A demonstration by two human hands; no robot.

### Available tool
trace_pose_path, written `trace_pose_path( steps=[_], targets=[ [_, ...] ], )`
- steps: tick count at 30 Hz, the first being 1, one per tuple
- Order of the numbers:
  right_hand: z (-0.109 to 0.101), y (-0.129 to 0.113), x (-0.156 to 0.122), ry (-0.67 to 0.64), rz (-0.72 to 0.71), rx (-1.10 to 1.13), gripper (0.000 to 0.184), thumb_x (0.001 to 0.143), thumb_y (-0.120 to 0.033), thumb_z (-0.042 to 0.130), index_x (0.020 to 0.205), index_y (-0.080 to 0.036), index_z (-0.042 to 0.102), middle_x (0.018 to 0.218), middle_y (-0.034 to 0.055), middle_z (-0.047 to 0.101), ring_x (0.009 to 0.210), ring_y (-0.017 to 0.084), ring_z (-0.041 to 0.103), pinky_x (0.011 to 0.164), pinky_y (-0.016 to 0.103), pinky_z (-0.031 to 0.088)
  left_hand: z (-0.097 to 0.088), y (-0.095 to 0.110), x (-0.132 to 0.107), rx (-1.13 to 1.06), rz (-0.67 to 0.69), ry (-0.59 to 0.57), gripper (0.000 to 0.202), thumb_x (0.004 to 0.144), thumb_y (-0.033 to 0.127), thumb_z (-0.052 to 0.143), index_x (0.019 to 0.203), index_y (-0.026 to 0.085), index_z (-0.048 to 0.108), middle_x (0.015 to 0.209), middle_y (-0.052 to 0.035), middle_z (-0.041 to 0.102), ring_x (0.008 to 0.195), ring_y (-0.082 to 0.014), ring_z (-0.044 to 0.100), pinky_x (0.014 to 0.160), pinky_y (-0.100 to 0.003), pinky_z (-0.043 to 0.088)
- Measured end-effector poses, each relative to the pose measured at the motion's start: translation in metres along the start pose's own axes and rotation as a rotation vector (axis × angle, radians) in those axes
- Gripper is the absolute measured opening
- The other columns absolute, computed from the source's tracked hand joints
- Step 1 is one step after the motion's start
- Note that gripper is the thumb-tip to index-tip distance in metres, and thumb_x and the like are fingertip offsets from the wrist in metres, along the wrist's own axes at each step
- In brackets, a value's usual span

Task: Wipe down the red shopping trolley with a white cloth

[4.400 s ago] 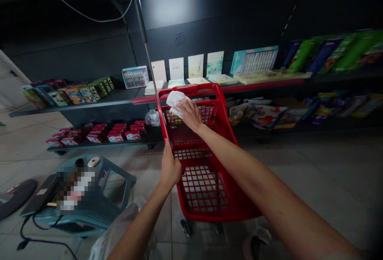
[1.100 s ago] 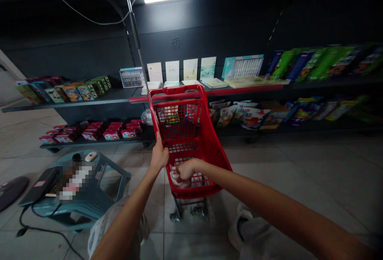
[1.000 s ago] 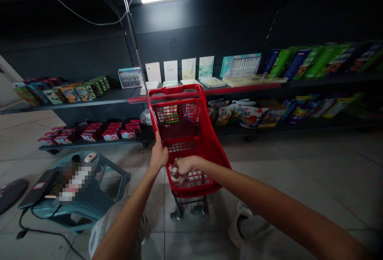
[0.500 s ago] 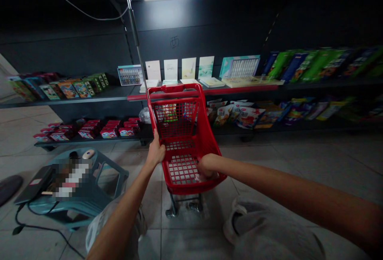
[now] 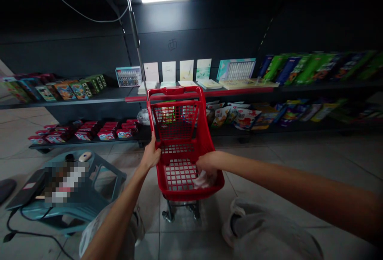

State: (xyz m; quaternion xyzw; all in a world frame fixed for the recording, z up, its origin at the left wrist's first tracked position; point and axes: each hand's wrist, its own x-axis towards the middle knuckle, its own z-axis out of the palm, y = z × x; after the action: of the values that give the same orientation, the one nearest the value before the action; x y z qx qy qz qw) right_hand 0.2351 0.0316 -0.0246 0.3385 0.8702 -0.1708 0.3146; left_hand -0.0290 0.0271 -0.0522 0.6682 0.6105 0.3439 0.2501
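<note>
A small red shopping cart with a grid basket stands on the floor in front of me. Its left side rim is in the grip of my left hand, thumb over the edge. Inside the basket, close to the right wall, my right hand is closed on a pale, crumpled cloth. The cloth hangs below the hand and touches the basket near its front right corner. Part of the right fingers is hidden by the hand itself. A thin metal pole rises by the cart's left side.
Behind the cart runs a dark shelf with books, boxes and snack bags. At left, a blue-green plastic stool carries a laptop and a mouse; a black cable trails on the floor.
My right hand has shifted slightly up and left along the basket's right side, and more of the cloth shows beneath it. The left hand keeps its hold on the rim.
</note>
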Motion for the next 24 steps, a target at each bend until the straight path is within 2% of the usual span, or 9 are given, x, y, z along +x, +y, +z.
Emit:
trace_pose_path(
  steps=[2, 4, 7, 11, 14, 17, 19, 21, 24],
  targets=[
    [-0.007, 0.010, 0.002, 0.045, 0.035, -0.077, 0.019, 0.069, -0.013, 0.076, 0.087, -0.020, 0.079, 0.088, 0.0082, 0.075, 0.085, 0.024, 0.071, 0.079, 0.034, 0.048, -0.001, -0.001, 0.000, -0.008, 0.016, -0.014, 0.095, 0.079, 0.009, 0.049, 0.165, 0.010, 0.007, 0.132, -0.0105, 0.070, 0.119, -0.0215, 0.067, 0.109, -0.035, 0.047],
    [-0.017, 0.021, 0.006, 0.159, 0.090, -0.194, 0.014, 0.076, -0.014, 0.072, 0.088, -0.018, 0.078, 0.094, 0.0116, 0.076, 0.093, 0.026, 0.071, 0.090, 0.041, 0.045, -0.002, -0.002, -0.001, -0.012, 0.033, -0.034, 0.095, 0.080, 0.009, 0.049, 0.165, 0.011, 0.007, 0.134, -0.0097, 0.069, 0.121, -0.0212, 0.067, 0.109, -0.035, 0.048],
    [-0.036, 0.047, 0.008, 0.290, 0.201, -0.316, 0.015, 0.085, -0.014, 0.064, 0.092, -0.015, 0.078, 0.100, 0.0154, 0.076, 0.097, 0.028, 0.071, 0.096, 0.049, 0.039, -0.004, -0.006, 0.000, -0.016, 0.066, -0.063, 0.094, 0.079, 0.009, 0.047, 0.165, 0.011, 0.009, 0.142, -0.0101, 0.064, 0.128, -0.0206, 0.062, 0.111, -0.035, 0.046],
    [-0.053, 0.090, 0.001, 0.465, 0.242, -0.347, 0.026, 0.086, -0.015, 0.060, 0.105, -0.021, 0.077, 0.110, 0.0149, 0.074, 0.104, 0.030, 0.069, 0.094, 0.045, 0.038, -0.008, -0.013, 0.008, 0.011, 0.124, -0.087, 0.094, 0.077, 0.009, 0.049, 0.164, 0.010, 0.015, 0.151, -0.0118, 0.056, 0.134, -0.0209, 0.058, 0.112, -0.032, 0.046],
    [-0.049, 0.104, -0.004, 0.554, 0.237, -0.293, 0.029, 0.090, -0.027, 0.056, 0.110, -0.024, 0.076, 0.109, 0.0130, 0.074, 0.107, 0.030, 0.069, 0.090, 0.040, 0.041, -0.016, -0.011, 0.015, 0.106, 0.176, 0.014, 0.084, 0.080, 0.012, 0.053, 0.161, 0.018, 0.032, 0.152, -0.0074, 0.056, 0.134, -0.0217, 0.059, 0.112, -0.033, 0.047],
    [-0.041, 0.099, -0.005, 0.602, 0.308, -0.226, 0.031, 0.092, -0.032, 0.050, 0.107, -0.023, 0.076, 0.109, 0.0120, 0.075, 0.110, 0.030, 0.069, 0.095, 0.042, 0.041, -0.024, 0.007, 0.009, 0.271, 0.183, 0.233, 0.054, 0.093, 0.020, 0.049, 0.147, 0.021, 0.054, 0.150, -0.0077, 0.058, 0.131, -0.0244, 0.061, 0.111, -0.037, 0.048],
    [-0.039, 0.091, -0.005, 0.601, 0.376, -0.195, 0.031, 0.091, -0.032, 0.051, 0.107, -0.022, 0.076, 0.111, 0.0126, 0.075, 0.110, 0.031, 0.070, 0.099, 0.047, 0.041, -0.022, 0.030, -0.008, 0.322, 0.202, 0.291, 0.040, 0.099, 0.027, 0.044, 0.134, 0.020, 0.062, 0.140, -0.0091, 0.065, 0.123, -0.0239, 0.065, 0.105, -0.035, 0.051],
    [-0.040, 0.084, -0.003, 0.565, 0.438, -0.157, 0.031, 0.091, -0.032, 0.053, 0.107, -0.020, 0.077, 0.113, 0.0145, 0.075, 0.109, 0.033, 0.070, 0.099, 0.051, 0.042, -0.009, 0.056, -0.036, 0.317, 0.244, 0.243, 0.032, 0.102, 0.033, 0.041, 0.120, 0.023, 0.066, 0.123, -0.0067, 0.073, 0.109, -0.0201, 0.070, 0.096, -0.031, 0.053],
    [-0.046, 0.078, 0.002, 0.476, 0.465, -0.076, 0.034, 0.091, -0.035, 0.059, 0.113, -0.015, 0.076, 0.117, 0.0196, 0.073, 0.110, 0.036, 0.070, 0.093, 0.049, 0.050, 0.028, 0.090, -0.083, 0.376, 0.338, -0.033, 0.034, 0.104, 0.046, 0.039, 0.114, 0.025, 0.064, 0.112, -0.0058, 0.073, 0.102, -0.0201, 0.071, 0.086, -0.030, 0.054]
  ],
)
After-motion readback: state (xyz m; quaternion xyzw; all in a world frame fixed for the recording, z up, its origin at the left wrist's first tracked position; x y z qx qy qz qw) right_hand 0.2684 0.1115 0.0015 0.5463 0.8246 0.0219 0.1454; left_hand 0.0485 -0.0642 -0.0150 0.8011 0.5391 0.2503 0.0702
